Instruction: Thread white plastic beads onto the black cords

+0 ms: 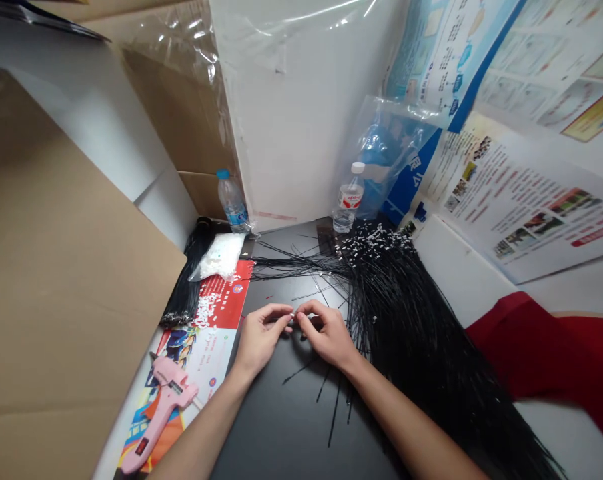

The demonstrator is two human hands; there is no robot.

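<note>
My left hand [261, 337] and right hand [329, 337] grip one white piece [293, 315] tightly, while the bag [220, 257] holds more.

Makeshift assembly workbench: cardboard screens [56, 267], heaped black cords [421, 333], pink glue gun [161, 413].
</note>
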